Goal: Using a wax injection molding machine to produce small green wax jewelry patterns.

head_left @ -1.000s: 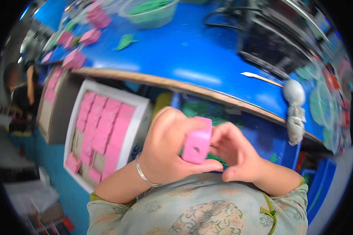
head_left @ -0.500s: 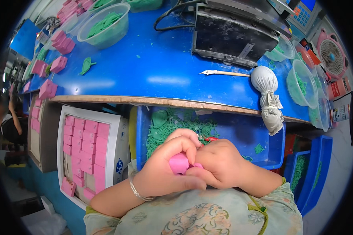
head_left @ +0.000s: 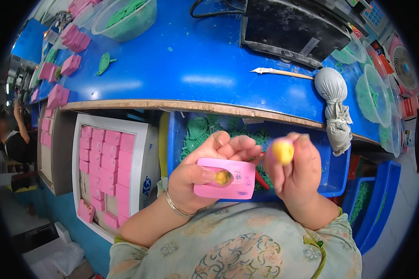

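A blue table (head_left: 181,83) spread across the far side, its bare wooden edge facing the person. Near that edge, below it and in the middle, sat a blue tray (head_left: 330,167) with green openwork pieces (head_left: 202,130) in its left part. To the left stood a white box (head_left: 143,153) filled with rows of pink blocks (head_left: 111,137). A black machine (head_left: 284,32) stood at the far right of the table, and a clear bowl (head_left: 135,32) of green pieces at the far left.

The left hand (head_left: 191,179) grasped a pink slab (head_left: 237,173), its thumb beside an oval hollow with yellow inside and its other fingers behind. The right hand (head_left: 300,179), just right of the slab and apart from it, pinched a small yellow-ended piece (head_left: 282,151) between thumb and fingers; blur hid its full shape.

A tied grey cloth bag (head_left: 330,86) hung over the table's near right edge, a pale wooden stick (head_left: 288,73) reaching left from it. A green leaf-shaped piece (head_left: 104,64) lay at the left of the table. A thin red thing (head_left: 261,180) showed between the hands; whether either held it could not be told.
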`<action>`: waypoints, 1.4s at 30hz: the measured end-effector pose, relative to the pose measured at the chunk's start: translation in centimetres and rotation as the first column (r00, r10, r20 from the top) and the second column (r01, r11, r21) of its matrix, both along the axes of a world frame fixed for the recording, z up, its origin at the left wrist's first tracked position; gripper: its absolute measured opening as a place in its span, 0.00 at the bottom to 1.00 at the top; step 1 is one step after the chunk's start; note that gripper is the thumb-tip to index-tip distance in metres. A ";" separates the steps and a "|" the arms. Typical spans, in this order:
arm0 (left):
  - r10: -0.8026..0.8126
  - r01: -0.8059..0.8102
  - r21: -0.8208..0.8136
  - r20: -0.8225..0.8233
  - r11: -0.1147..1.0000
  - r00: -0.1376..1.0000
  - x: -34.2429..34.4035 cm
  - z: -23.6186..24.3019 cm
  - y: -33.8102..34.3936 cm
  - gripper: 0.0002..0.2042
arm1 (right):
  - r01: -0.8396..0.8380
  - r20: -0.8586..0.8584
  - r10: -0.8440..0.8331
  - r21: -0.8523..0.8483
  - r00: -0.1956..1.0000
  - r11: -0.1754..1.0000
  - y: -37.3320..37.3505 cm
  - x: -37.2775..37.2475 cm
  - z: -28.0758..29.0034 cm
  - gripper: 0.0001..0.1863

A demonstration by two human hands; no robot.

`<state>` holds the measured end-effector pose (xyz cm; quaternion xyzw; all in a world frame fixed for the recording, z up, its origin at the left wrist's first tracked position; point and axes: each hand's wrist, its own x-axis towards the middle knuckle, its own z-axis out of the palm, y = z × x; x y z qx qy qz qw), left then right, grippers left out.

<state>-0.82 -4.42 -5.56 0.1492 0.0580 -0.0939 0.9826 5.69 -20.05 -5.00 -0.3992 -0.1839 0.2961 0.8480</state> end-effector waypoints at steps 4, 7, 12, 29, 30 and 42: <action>0.017 -0.032 0.068 0.210 0.997 0.978 0.1 -1.3 1.4 0.08 | 0.256 -0.155 -0.295 -0.231 0.943 0.939 1.0 1.5 0.0 0.18; 0.044 -0.092 0.172 0.266 0.981 0.963 -0.1 -0.3 2.6 0.12 | 0.121 -0.246 -0.176 -0.221 0.953 0.968 0.0 2.3 0.0 0.16; 0.383 -0.434 0.409 0.203 0.803 0.901 0.0 2.4 1.4 0.10 | -0.129 0.032 0.137 -0.176 0.990 0.976 0.6 0.6 -1.2 0.12; 0.134 -0.406 0.586 0.450 0.701 0.883 0.0 -0.1 1.3 0.29 | -0.086 -0.347 0.074 -0.019 0.935 0.996 1.6 -0.7 0.7 0.19; 0.239 -0.393 0.627 0.318 0.673 0.917 -0.3 0.5 0.9 0.28 | -0.008 -0.221 -0.034 -0.186 0.975 0.982 1.5 -1.1 0.0 0.17; 0.058 -0.058 0.015 -0.011 0.998 0.998 0.1 -0.2 2.3 0.29 | 0.145 0.702 0.174 -0.370 0.691 0.918 1.6 0.1 0.6 0.29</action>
